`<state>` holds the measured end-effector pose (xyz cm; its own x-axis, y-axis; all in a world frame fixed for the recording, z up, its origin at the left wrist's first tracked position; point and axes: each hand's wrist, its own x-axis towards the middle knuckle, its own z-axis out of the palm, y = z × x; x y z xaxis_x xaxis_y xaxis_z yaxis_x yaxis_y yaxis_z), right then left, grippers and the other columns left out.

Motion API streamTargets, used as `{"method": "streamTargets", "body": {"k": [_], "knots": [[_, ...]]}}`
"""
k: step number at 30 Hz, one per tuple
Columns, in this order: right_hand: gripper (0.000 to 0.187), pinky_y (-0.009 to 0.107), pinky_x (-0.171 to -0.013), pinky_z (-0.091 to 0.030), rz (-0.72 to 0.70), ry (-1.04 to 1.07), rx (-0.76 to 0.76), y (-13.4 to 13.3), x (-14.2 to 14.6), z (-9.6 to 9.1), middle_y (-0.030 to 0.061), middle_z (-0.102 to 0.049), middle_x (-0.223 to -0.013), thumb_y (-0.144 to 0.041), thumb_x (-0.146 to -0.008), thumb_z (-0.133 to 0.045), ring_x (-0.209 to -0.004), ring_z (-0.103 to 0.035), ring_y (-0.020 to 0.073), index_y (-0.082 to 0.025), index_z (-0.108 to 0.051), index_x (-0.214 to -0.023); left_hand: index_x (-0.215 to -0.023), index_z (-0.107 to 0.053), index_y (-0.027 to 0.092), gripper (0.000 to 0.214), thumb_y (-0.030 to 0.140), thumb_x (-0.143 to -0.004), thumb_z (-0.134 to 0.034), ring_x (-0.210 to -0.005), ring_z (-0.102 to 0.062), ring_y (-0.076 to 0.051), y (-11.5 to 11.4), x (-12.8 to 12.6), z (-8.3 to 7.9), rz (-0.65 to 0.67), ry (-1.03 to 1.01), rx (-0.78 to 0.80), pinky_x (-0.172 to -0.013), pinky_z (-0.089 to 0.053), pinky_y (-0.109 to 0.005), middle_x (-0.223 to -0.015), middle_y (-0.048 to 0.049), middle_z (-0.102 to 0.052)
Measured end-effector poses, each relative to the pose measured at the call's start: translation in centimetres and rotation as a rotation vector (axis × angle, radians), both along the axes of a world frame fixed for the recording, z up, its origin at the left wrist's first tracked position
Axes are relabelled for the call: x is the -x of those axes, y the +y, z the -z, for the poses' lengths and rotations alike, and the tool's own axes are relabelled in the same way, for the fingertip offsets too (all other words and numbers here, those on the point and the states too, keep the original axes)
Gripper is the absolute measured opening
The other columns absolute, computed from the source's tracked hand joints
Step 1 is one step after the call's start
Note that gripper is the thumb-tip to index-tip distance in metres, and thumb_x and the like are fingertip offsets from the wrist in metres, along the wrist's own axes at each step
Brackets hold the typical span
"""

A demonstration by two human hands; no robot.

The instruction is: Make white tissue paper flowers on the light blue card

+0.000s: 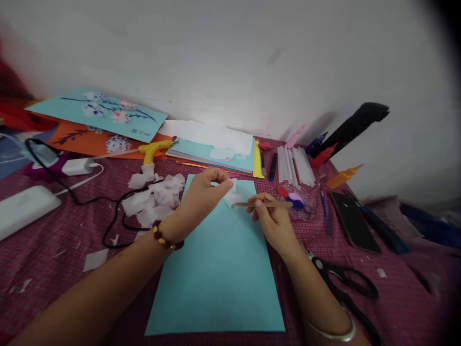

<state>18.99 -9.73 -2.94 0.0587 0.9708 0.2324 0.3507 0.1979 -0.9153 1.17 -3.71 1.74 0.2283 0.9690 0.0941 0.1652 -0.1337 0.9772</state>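
A light blue paper sheet [216,269] lies on the red checked tablecloth in front of me. Above its far end my left hand [203,194] pinches a small piece of white tissue paper [231,196] between thumb and fingers. My right hand [272,221] grips a thin wooden stick [266,204], held level, with its left tip touching the tissue. A beaded bracelet is on my left wrist and a metal bangle on my right.
A pile of white tissue pieces [154,197] lies left of the sheet, with a yellow glue gun [154,150] and black cable behind. Coloured paper stack [216,154], white glue sticks [295,166], black scissors [345,281], a phone [355,221] and finished flower pictures [101,113] surround.
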Motion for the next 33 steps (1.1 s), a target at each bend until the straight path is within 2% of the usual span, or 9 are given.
{"method": "streamTargets", "body": {"k": [4,8,10,15,17,22,27,33], "knots": [[0.021,0.025,-0.052,-0.043,0.035,0.011,-0.012,0.3,0.2,0.2,0.0011,-0.064,-0.074,-0.037,-0.093,-0.047,-0.055,-0.054,0.0121,-0.021,-0.06,-0.09,-0.067,-0.053,0.016,0.016,0.028,-0.072,-0.062,-0.049,-0.039,-0.006,0.4,0.4,1.9,0.048,-0.07,0.121,-0.047,-0.03,-0.02,-0.057,0.0049,-0.049],[0.021,0.024,-0.05,-0.042,0.09,0.024,-0.005,0.5,0.0,0.4,0.0011,-0.064,-0.073,-0.038,-0.092,-0.047,-0.053,-0.054,0.0114,-0.02,-0.059,-0.09,-0.068,-0.053,0.016,0.019,0.031,-0.069,-0.065,-0.045,-0.036,-0.005,0.5,0.7,2.7,0.055,-0.101,0.187,-0.044,-0.027,-0.02,-0.055,0.0064,-0.047],[0.022,0.024,-0.049,-0.042,0.11,0.042,0.0,0.6,-0.1,0.5,0.0011,-0.065,-0.074,-0.038,-0.092,-0.047,-0.052,-0.054,0.011,-0.02,-0.059,-0.091,-0.068,-0.056,0.016,0.019,0.032,-0.068,-0.066,-0.045,-0.035,-0.005,0.5,0.7,2.8,0.053,-0.093,0.187,-0.045,-0.026,-0.019,-0.054,0.0068,-0.046],[0.024,0.024,-0.047,-0.04,0.154,0.143,0.006,0.7,-0.4,0.4,0.0006,-0.064,-0.071,-0.038,-0.092,-0.046,-0.05,-0.053,0.01,-0.018,-0.059,-0.088,-0.068,-0.062,0.015,0.018,0.032,-0.066,-0.069,-0.052,-0.043,-0.006,0.6,0.7,3.2,0.014,-0.076,0.192,-0.048,-0.03,-0.02,-0.06,0.004,-0.053],[0.024,0.024,-0.048,-0.041,0.173,0.173,-0.006,0.5,-0.5,0.4,0.0002,-0.063,-0.07,-0.038,-0.092,-0.046,-0.05,-0.053,0.0101,-0.018,-0.059,-0.086,-0.067,-0.061,0.015,0.018,0.03,-0.066,-0.069,-0.049,-0.04,-0.005,0.8,0.8,3.4,-0.018,-0.093,0.177,-0.046,-0.028,-0.019,-0.058,0.0052,-0.052],[0.023,0.025,-0.05,-0.041,0.145,0.093,-0.024,0.4,-0.2,0.5,-0.0003,-0.063,-0.066,-0.036,-0.093,-0.045,-0.052,-0.054,0.0108,-0.019,-0.059,-0.085,-0.067,-0.055,0.017,0.018,0.03,-0.069,-0.067,-0.042,-0.037,-0.005,1.2,1.0,3.4,0.013,-0.154,0.222,-0.041,-0.025,-0.02,-0.051,0.0065,-0.05],[0.023,0.024,-0.051,-0.041,0.137,0.041,-0.014,0.5,0.1,0.8,-0.0005,-0.063,-0.067,-0.036,-0.094,-0.045,-0.053,-0.053,0.0104,-0.019,-0.059,-0.086,-0.066,-0.062,0.016,0.016,0.029,-0.065,-0.071,-0.044,-0.033,-0.005,1.4,1.3,2.6,0.011,-0.171,0.236,-0.044,-0.024,-0.021,-0.051,0.0071,-0.048],[0.022,0.025,-0.05,-0.043,0.085,0.244,-0.016,0.5,0.5,0.9,0.0006,-0.065,-0.074,-0.037,-0.093,-0.046,-0.053,-0.054,0.0108,-0.02,-0.059,-0.095,-0.067,-0.066,0.016,0.017,0.031,-0.063,-0.072,-0.047,-0.035,-0.005,1.4,1.6,2.7,0.015,-0.176,0.282,-0.047,-0.025,-0.021,-0.054,0.0054,-0.052]]}}
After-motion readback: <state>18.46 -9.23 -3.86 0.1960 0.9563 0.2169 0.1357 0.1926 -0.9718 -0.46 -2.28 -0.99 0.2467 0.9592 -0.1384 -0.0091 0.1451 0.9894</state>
